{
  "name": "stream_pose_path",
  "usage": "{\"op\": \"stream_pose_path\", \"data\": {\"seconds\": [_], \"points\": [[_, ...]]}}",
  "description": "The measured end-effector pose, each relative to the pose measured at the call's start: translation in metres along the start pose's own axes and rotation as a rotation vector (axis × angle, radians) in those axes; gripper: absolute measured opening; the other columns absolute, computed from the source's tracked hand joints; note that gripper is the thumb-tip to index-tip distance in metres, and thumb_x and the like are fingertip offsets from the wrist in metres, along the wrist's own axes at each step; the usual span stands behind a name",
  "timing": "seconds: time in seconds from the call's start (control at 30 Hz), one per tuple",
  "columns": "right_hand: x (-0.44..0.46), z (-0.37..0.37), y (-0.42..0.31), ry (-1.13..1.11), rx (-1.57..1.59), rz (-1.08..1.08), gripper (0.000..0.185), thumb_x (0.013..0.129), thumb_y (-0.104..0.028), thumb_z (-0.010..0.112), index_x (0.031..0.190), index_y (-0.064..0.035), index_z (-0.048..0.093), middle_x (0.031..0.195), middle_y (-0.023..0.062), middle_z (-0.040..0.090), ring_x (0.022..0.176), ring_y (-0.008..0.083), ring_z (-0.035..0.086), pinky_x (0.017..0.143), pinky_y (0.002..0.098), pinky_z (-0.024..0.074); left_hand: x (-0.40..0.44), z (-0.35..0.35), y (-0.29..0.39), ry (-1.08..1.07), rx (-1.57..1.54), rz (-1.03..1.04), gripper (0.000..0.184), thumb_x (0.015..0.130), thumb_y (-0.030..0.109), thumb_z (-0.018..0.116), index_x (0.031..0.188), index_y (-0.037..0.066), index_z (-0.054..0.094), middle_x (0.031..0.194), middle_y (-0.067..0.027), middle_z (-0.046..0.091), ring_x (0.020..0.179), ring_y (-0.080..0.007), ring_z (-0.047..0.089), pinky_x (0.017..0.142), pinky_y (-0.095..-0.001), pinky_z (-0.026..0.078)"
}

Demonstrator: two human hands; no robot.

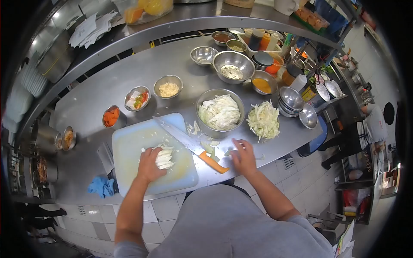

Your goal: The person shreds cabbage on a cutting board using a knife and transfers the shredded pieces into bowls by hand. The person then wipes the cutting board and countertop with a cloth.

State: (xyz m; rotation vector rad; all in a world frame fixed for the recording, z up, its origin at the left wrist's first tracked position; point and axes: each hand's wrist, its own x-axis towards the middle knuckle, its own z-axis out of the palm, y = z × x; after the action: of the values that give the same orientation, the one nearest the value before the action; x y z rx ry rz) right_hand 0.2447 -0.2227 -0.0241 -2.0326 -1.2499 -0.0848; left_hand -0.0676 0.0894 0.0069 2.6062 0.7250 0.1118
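Observation:
My left hand (150,166) is cupped around a small stack of sliced cabbage (164,158) on the pale blue cutting board (129,142). A chef's knife (211,162) with an orange handle lies across the board's right edge, blade pointing away from me. To the right of the handle, my right hand (244,157) hovers low over the steel table with its fingers apart. Cabbage scraps (208,149) lie between the knife and that hand. Beyond them stand a metal bowl (202,124) heaped with cut cabbage and a loose pile of shredded cabbage (263,121).
Small bowls of orange pieces (111,117), chopped vegetables (138,99) and minced garlic-like bits (168,89) stand behind the board. A blue cloth (101,186) lies at its left. More metal bowls (233,64) fill the back right, under an overhead shelf (180,21). Another person (372,124) stands far right.

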Motion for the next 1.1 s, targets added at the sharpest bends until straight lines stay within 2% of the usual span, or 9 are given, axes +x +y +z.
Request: {"op": "stream_pose_path", "data": {"seconds": [0.1,0.17,0.3,0.37,0.57,0.73,0.83,0.97,1.1], "points": [[-0.008,-0.007,0.044,0.067,0.007,0.051,0.057,0.094,-0.018,0.079,0.149,-0.0103,0.064,0.128,0.0176,0.063,0.112,0.0362,0.062,0.097,0.0449,0.0535,-0.014,0.013,0.014,0.182,-0.066,-0.105,0.093,0.058,0.019,0.091,0.146,0.013,0.058,0.135,-0.0170,0.060,0.123,-0.0411,0.058,0.108,-0.0495,0.052],[-0.015,-0.008,0.070,0.046,0.035,0.106,0.057,0.094,-0.018,0.079,0.148,-0.0096,0.065,0.127,0.0177,0.063,0.111,0.0369,0.062,0.097,0.0454,0.0531,-0.010,0.014,0.021,0.295,-0.449,-0.228,0.093,0.060,0.017,0.090,0.146,0.008,0.056,0.131,-0.0179,0.059,0.124,-0.0389,0.060,0.109,-0.0459,0.051],[-0.017,-0.003,0.088,-0.023,-0.093,0.051,0.052,0.093,-0.023,0.079,0.142,-0.0096,0.067,0.124,0.0167,0.063,0.104,0.0380,0.061,0.092,0.0479,0.0529,0.032,-0.047,0.095,0.247,-0.509,-0.124,0.094,0.060,0.015,0.089,0.147,0.006,0.054,0.130,-0.0182,0.059,0.126,-0.0377,0.060,0.110,-0.0430,0.051],[-0.018,-0.002,0.091,-0.015,-0.166,0.049,0.049,0.094,-0.023,0.079,0.139,-0.0096,0.068,0.124,0.0159,0.063,0.101,0.0364,0.060,0.091,0.0477,0.0533,0.070,-0.084,0.152,0.241,-0.386,0.067,0.094,0.060,0.016,0.089,0.147,0.006,0.054,0.130,-0.0185,0.059,0.127,-0.0387,0.060,0.111,-0.0438,0.050],[-0.021,-0.003,0.101,-0.040,-0.065,0.097,0.039,0.096,-0.024,0.078,0.132,-0.0092,0.074,0.126,0.0149,0.064,0.099,0.0335,0.062,0.089,0.0464,0.0545,0.195,-0.076,0.232,0.063,-0.175,0.207,0.105,0.060,0.026,0.092,0.155,0.010,0.049,0.145,-0.0217,0.054,0.134,-0.0415,0.055,0.116,-0.0477,0.047],[-0.024,-0.003,0.108,-0.048,-0.039,0.126,0.036,0.096,-0.024,0.077,0.129,-0.0103,0.075,0.127,0.0146,0.066,0.101,0.0322,0.062,0.090,0.0456,0.0557,0.263,-0.014,0.232,-0.420,0.090,0.054,0.129,0.063,0.047,0.101,0.169,0.014,0.036,0.163,-0.0265,0.045,0.152,-0.0440,0.044,0.128,-0.0465,0.036],[-0.026,-0.003,0.110,-0.038,-0.019,0.126,0.036,0.095,-0.024,0.077,0.129,-0.0105,0.075,0.128,0.0150,0.066,0.102,0.0319,0.063,0.090,0.0451,0.0559,0.280,-0.006,0.231,-0.445,-0.137,-0.039,0.129,0.068,0.056,0.097,0.171,0.013,0.032,0.171,-0.0289,0.036,0.158,-0.0440,0.038,0.131,-0.0470,0.033],[-0.024,-0.005,0.109,-0.046,-0.006,0.156,0.035,0.096,-0.025,0.077,0.128,-0.0111,0.076,0.128,0.0144,0.067,0.104,0.0309,0.064,0.091,0.0449,0.0560,0.294,0.011,0.207,-0.438,-0.187,-0.052,0.106,0.077,0.051,0.090,0.163,0.007,0.047,0.153,-0.0248,0.061,0.144,-0.0374,0.058,0.121,-0.0426,0.045],[-0.022,-0.008,0.107,-0.067,0.003,0.182,0.035,0.096,-0.025,0.076,0.128,-0.0115,0.076,0.129,0.0138,0.067,0.105,0.0306,0.064,0.091,0.0448,0.0560,0.288,0.000,0.216,-0.313,-0.033,-0.061,0.096,0.079,0.039,0.086,0.161,0.006,0.050,0.144,-0.0247,0.067,0.140,-0.0387,0.061,0.120,-0.0439,0.047]]}}
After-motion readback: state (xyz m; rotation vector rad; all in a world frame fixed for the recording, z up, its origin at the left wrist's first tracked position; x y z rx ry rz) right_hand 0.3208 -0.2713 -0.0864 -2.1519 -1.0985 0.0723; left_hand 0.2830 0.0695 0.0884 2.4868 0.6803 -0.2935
